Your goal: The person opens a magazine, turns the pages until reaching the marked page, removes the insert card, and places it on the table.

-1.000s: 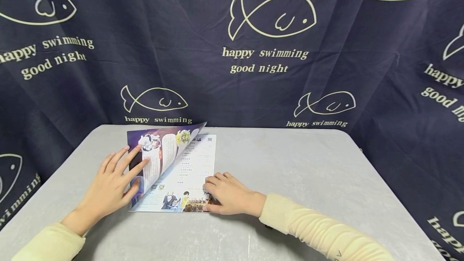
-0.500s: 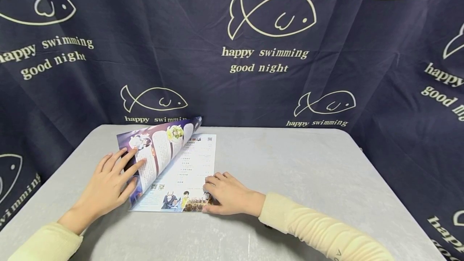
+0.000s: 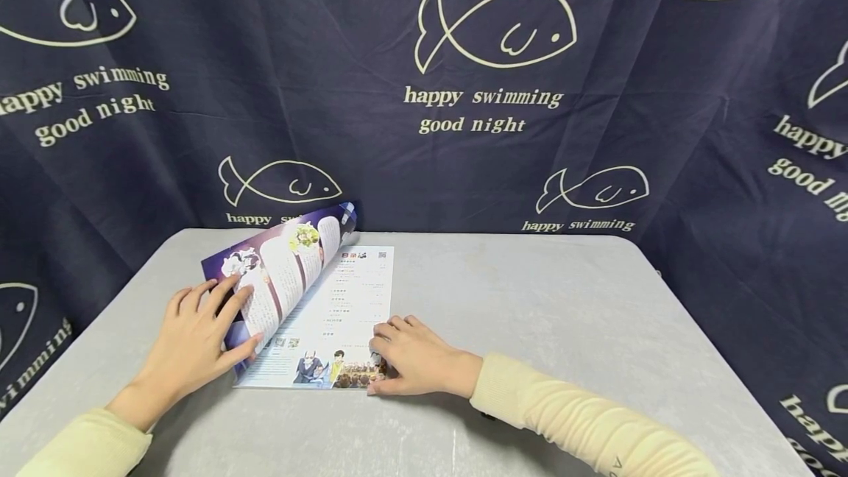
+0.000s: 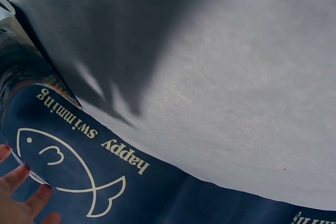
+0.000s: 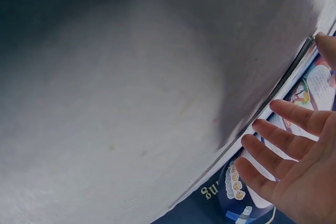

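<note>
A magazine [image 3: 331,315] lies on the table, its printed contents page facing up. Its dark purple cover leaf [image 3: 285,271] is lifted and curls over toward the left. On that leaf rests my left hand [image 3: 192,341], fingers spread across the printed side, thumb near its lower edge. My right hand [image 3: 417,355] rests on the magazine's lower right edge, its fingers loosely bent in the head view. In the right wrist view, the fingers of the right hand [image 5: 294,156] reach along the magazine's edge. Only fingertips of the left hand [image 4: 26,195] show in the left wrist view.
The grey table [image 3: 530,300] extends to the right of the magazine and in front of it. Behind the table hangs a dark blue curtain [image 3: 371,94] with white fish outlines and lettering. The raised leaf's top corner overlaps the curtain in the head view.
The cover leaf has swung further left and its curl has risen, showing more of the contents page. My left hand has shifted slightly left with it; the right hand has stayed put.
</note>
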Action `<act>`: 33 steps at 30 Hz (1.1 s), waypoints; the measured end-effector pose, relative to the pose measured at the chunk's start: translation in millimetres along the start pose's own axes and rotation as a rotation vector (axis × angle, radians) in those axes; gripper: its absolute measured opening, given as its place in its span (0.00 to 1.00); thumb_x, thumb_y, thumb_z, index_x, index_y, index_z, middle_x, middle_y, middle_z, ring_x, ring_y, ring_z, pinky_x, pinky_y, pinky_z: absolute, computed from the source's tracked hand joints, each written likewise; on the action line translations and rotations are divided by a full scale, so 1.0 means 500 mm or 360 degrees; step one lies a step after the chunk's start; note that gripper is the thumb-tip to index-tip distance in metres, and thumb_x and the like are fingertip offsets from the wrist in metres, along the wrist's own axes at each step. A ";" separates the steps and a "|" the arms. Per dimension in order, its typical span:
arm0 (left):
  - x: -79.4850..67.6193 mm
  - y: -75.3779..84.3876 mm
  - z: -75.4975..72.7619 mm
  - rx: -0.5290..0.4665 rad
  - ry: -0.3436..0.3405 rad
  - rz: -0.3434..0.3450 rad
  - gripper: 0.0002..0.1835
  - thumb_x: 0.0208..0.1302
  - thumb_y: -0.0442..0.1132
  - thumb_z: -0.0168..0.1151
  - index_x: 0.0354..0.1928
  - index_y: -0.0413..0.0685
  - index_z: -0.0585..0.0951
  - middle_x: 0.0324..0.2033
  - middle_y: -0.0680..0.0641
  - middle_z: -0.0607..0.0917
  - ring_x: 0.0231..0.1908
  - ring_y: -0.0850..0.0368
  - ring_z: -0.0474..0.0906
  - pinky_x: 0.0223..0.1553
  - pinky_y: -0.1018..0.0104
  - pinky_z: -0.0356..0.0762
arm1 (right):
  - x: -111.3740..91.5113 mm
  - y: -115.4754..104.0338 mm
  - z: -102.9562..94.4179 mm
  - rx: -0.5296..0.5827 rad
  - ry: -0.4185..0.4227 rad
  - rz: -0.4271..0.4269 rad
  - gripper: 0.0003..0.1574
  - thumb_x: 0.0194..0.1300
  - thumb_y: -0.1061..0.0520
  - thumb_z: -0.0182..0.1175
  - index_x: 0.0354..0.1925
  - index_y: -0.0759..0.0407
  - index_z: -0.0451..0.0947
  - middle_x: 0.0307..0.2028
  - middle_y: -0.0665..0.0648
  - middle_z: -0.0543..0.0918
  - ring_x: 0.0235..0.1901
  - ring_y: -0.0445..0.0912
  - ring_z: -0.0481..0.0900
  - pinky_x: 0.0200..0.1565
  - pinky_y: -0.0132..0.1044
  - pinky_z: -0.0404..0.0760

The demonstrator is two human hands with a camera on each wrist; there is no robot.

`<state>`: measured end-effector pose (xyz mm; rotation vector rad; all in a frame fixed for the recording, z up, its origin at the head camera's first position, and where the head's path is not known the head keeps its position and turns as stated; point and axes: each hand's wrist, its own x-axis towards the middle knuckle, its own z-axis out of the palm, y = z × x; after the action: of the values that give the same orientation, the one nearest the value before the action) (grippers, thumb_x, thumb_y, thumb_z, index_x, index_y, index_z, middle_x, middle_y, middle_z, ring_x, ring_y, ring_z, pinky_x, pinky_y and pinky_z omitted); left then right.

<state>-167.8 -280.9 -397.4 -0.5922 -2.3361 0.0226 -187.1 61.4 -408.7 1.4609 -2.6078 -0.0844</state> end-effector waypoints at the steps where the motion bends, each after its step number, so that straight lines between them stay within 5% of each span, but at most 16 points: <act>1: -0.001 -0.001 0.000 -0.0006 0.0005 -0.0005 0.41 0.53 0.71 0.40 0.53 0.43 0.74 0.54 0.36 0.73 0.49 0.34 0.66 0.48 0.40 0.58 | 0.001 0.000 -0.001 -0.0001 -0.0007 0.0002 0.39 0.57 0.25 0.45 0.51 0.52 0.73 0.51 0.52 0.75 0.50 0.45 0.71 0.50 0.39 0.71; 24: -0.007 -0.006 -0.005 0.0015 -0.0043 0.0077 0.33 0.63 0.60 0.28 0.51 0.47 0.77 0.58 0.38 0.70 0.56 0.35 0.62 0.53 0.40 0.56 | 0.005 -0.003 -0.016 0.0003 -0.0071 -0.0009 0.35 0.57 0.27 0.48 0.46 0.51 0.75 0.49 0.50 0.78 0.46 0.44 0.74 0.48 0.39 0.74; 33: -0.014 -0.007 -0.005 -0.0002 -0.0111 0.0062 0.27 0.56 0.52 0.37 0.50 0.48 0.77 0.56 0.39 0.71 0.55 0.38 0.63 0.51 0.42 0.58 | 0.005 -0.004 -0.018 0.0013 -0.0031 -0.0062 0.25 0.59 0.30 0.50 0.36 0.48 0.76 0.43 0.47 0.80 0.41 0.41 0.75 0.45 0.38 0.75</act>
<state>-163.1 -287.4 -399.4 -0.6468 -2.3921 0.0607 -185.1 58.3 -399.9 1.5214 -2.5984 -0.0932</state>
